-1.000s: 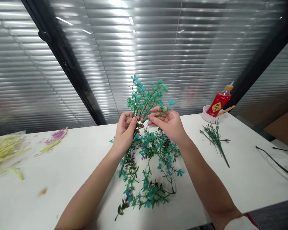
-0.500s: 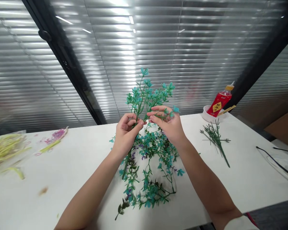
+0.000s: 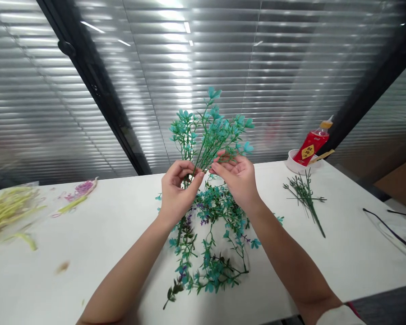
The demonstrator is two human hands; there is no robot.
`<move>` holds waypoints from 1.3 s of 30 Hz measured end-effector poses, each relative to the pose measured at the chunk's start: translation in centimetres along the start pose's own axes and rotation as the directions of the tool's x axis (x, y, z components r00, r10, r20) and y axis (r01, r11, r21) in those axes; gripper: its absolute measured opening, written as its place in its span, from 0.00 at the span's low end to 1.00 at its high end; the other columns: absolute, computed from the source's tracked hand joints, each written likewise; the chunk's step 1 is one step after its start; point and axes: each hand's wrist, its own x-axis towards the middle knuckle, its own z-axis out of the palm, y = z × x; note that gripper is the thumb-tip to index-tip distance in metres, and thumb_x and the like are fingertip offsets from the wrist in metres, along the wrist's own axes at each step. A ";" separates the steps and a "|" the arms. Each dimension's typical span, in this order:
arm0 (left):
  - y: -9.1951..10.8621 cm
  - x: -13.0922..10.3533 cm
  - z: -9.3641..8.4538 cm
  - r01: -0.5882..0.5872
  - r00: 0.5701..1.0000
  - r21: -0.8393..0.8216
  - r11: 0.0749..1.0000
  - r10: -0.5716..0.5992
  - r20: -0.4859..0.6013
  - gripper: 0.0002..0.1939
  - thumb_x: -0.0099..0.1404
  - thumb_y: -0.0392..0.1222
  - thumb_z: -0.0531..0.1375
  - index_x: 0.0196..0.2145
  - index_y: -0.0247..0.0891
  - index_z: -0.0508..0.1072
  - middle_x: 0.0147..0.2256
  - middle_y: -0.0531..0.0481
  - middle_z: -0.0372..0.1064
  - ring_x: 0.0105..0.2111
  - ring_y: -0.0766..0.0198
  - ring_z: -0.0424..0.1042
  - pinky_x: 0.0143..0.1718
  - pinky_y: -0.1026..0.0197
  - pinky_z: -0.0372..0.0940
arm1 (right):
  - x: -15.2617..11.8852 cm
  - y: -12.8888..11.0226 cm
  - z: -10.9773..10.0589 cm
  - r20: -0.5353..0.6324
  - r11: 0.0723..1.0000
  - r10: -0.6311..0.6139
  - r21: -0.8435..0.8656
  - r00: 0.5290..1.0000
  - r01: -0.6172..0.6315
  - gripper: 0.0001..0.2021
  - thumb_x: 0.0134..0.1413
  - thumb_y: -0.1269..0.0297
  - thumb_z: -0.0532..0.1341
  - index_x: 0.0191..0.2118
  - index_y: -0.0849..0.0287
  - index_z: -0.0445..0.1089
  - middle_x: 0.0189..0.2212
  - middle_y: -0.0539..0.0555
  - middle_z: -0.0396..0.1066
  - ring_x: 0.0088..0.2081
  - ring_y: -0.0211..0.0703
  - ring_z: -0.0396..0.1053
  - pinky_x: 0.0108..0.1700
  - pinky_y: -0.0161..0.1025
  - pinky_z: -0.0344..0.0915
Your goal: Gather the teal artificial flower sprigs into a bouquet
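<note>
Grey, slatted metal blinds [image 3: 284,67] fill the background, and in front of them stretches a smooth white desk [image 3: 115,253]. The broadest thing on it is a loose heap of artificial stems with teal flowers, green leaves and a few purple sprigs [image 3: 216,198], spread across the middle. Above the heap's far part, raised off the desk, is an upright, fanned bunch of teal plastic flowers on thin green stems [image 3: 208,135].

The person's left hand [image 3: 177,192] grips this bunch low on its stems, thumb against bent fingers. The right hand [image 3: 240,183] pinches at the same stems just beside it, thumb and forefinger together, the other fingers curled loosely behind the sprigs.

At the far left lies a clear plastic bag of yellow strips [image 3: 11,207]. On the right, a bundle of bare, dark green stems [image 3: 306,198] lies near a red-labelled bottle with an orange cap [image 3: 309,146], which leans in a shallow, round, whitish bowl [image 3: 292,168]. Smaller are a tangle of purple strands [image 3: 81,189] near the bag and a flat, tan stick [image 3: 321,156] against the bowl.
</note>
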 end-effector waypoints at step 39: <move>-0.4 0.3 -0.1 0.014 0.999 0.081 0.997 -0.010 -0.053 0.10 0.59 0.42 0.67 0.34 0.39 0.69 0.32 0.51 0.70 0.33 0.65 0.70 0.35 0.64 0.63 | 0.6 -0.2 -1.0 0.113 0.954 0.249 -0.203 0.962 -0.223 0.26 0.42 0.53 0.74 0.42 0.55 0.63 0.38 0.50 0.75 0.26 0.37 0.74 0.26 0.36 0.73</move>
